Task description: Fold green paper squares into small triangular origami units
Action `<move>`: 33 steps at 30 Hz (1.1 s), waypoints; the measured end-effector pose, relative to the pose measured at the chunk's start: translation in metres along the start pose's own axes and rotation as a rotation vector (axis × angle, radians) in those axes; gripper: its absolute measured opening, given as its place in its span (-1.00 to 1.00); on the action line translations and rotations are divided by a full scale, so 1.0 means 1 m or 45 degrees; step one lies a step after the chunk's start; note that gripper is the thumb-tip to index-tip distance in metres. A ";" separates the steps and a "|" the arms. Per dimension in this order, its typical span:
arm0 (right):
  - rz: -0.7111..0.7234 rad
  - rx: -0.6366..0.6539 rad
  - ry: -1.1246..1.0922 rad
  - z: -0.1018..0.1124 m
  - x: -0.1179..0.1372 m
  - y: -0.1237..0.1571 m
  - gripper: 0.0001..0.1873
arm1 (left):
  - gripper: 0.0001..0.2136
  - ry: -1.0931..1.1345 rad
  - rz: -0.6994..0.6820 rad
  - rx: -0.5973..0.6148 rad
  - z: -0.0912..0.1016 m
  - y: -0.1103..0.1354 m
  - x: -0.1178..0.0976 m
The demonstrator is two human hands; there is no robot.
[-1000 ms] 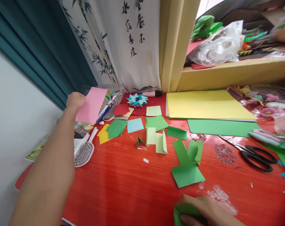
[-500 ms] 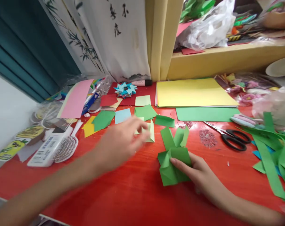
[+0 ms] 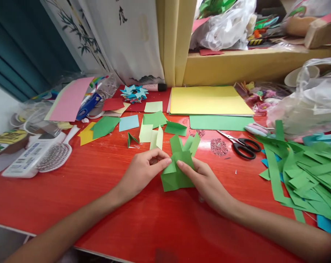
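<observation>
A folded green paper piece (image 3: 179, 179) with upright flaps at its far side is held just above the red table. My right hand (image 3: 209, 182) grips its right side, thumb on top and fingers underneath. At its left edge my left hand (image 3: 143, 170) pinches the paper between thumb and fingers. Just beyond the left hand stand pale green folded papers (image 3: 157, 138). A small dark green folded piece (image 3: 131, 140) lies left of them, and another green folded strip (image 3: 175, 128) lies behind the held paper.
Black-handled scissors (image 3: 244, 147) lie to the right, beside a heap of green paper strips (image 3: 307, 175). A yellow paper stack (image 3: 209, 100) and a blue paper ring (image 3: 134, 93) are at the back. A white hairbrush (image 3: 56, 155) lies at the left.
My left hand has come down to the green paper's left edge and closed on it. A small dark green folded piece now shows left of the pale papers. The view has shifted right.
</observation>
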State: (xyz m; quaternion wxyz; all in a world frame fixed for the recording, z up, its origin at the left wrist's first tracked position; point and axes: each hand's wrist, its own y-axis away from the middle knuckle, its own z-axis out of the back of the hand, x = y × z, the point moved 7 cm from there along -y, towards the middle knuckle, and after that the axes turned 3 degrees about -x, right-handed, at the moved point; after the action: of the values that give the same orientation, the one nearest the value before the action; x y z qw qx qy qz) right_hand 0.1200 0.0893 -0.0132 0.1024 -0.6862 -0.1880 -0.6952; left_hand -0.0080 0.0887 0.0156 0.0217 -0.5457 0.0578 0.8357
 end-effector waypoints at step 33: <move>-0.023 0.155 0.060 -0.012 -0.004 0.007 -0.65 | -0.76 -0.276 -0.022 -0.254 -0.010 0.020 0.005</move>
State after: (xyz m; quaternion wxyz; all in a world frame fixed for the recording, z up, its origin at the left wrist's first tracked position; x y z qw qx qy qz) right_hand 0.1121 0.0774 -0.0161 0.1420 -0.6605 -0.2338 -0.6992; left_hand -0.0025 0.0674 0.0089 -0.0193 -0.4523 -0.0331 0.8910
